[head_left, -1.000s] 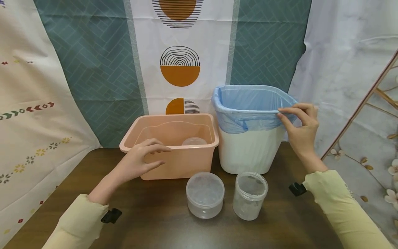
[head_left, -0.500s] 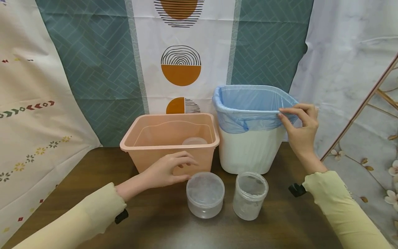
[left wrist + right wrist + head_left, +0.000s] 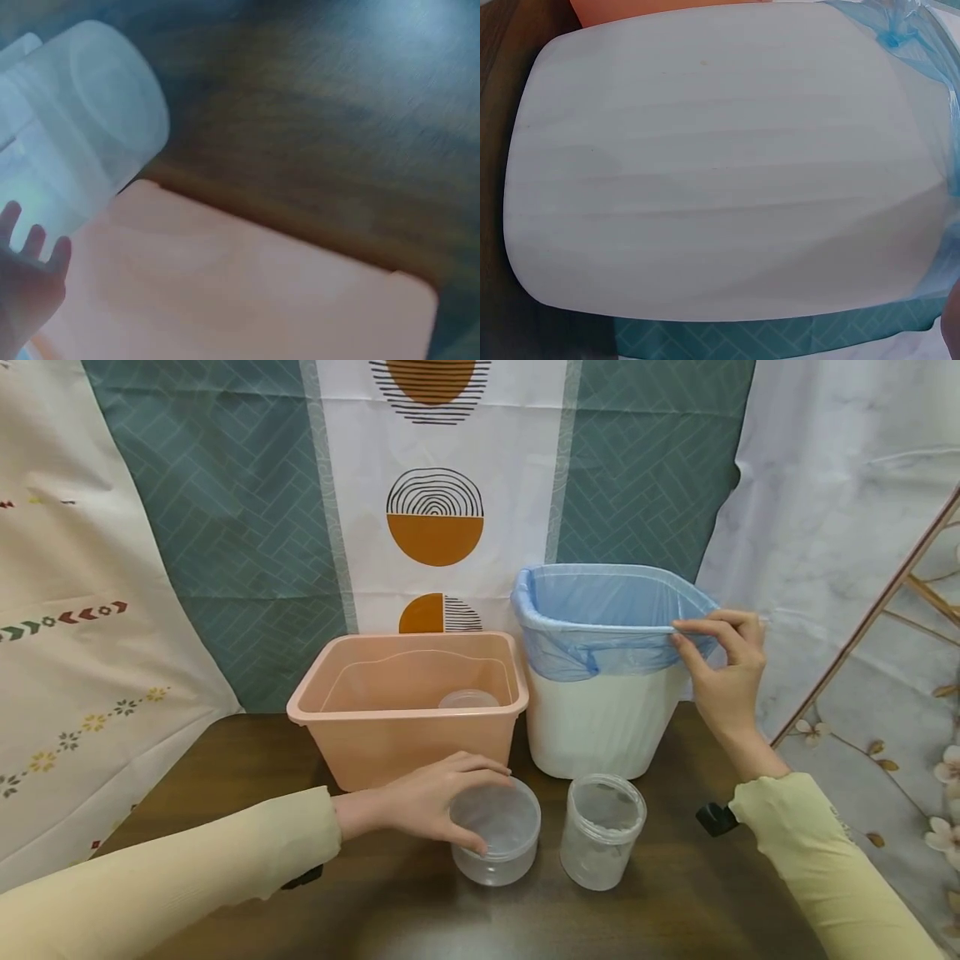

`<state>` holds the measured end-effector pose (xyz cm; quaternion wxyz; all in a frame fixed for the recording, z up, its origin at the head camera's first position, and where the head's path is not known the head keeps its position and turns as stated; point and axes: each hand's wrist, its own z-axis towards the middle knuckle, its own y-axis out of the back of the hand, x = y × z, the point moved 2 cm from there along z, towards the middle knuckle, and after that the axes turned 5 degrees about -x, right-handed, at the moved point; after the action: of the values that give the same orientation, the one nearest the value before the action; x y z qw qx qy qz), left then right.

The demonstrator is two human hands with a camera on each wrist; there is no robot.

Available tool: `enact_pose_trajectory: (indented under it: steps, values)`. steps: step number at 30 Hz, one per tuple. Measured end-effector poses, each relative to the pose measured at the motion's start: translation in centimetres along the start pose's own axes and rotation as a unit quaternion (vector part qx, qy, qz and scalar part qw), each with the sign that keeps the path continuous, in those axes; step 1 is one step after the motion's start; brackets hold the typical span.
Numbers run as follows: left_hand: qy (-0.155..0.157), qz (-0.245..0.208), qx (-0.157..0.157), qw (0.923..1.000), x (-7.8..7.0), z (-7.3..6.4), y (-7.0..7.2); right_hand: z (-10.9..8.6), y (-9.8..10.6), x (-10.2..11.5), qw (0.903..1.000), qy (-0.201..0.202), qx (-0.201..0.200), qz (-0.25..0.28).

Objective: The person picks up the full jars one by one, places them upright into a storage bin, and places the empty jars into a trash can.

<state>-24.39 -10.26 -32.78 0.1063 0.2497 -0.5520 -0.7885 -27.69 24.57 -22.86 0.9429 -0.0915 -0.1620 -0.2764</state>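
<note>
My left hand [image 3: 442, 802] is over a low round clear plastic jar [image 3: 498, 827] with a lid. Its thumb is by the front of the lid, the fingers spread over the far side; whether they touch is unclear. In the left wrist view, fingertips [image 3: 34, 240] lie loosely beside the translucent jar [image 3: 105, 97]. At the right, my right hand [image 3: 727, 668] pinches the blue trash bag [image 3: 615, 647] at the front right rim of a white trash can [image 3: 600, 727]. In the right wrist view the can's side [image 3: 720, 172] fills most of the picture.
A taller clear jar [image 3: 600, 852] stands just right of the low one on the dark wooden table [image 3: 420, 910]. Behind stands a pink plastic bin [image 3: 408, 739] with a clear container [image 3: 468, 699] inside, close beside the trash can. Patterned cloths hang at the back and sides.
My left hand has moved right and down from the front of the pink bin to the low jar. The right hand keeps its pinch on the bag at the rim.
</note>
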Motion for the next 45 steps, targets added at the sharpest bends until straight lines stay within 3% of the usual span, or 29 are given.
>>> enact_pose_trajectory:
  steps: [8, 13, 19, 25, 36, 45]
  values:
    - [-0.006, -0.014, 0.119, 0.9928, -0.4, 2.2, 0.4, 0.2, 0.0, -0.3, 1.0, 0.006, 0.003, -0.002]
    - [-0.031, -0.01, 0.147, 0.9886, -0.2, 3.3, 0.1, 0.2, 0.0, -1.1, 0.9999, 0.012, 0.005, -0.007]
    - [-0.03, 0.012, 0.195, 0.9802, 0.4, 3.7, -0.6, 0.4, -0.1, -0.9, 0.9998, 0.013, 0.011, -0.004]
    - [-0.03, 0.036, 0.21, 0.9765, 0.2, 4.4, -0.4, 0.5, -0.1, -0.8, 0.9999, 0.014, 0.004, -0.005]
    - [-0.022, 0.042, 0.219, 0.9745, 0.1, 4.9, -0.5, 0.1, 0.3, -2.8, 0.9999, 0.004, 0.004, -0.014]
    - [0.007, 0.043, 0.246, 0.9684, -0.9, 5.4, 2.1, -0.1, 0.3, -3.3, 0.9999, -0.002, 0.0, -0.011]
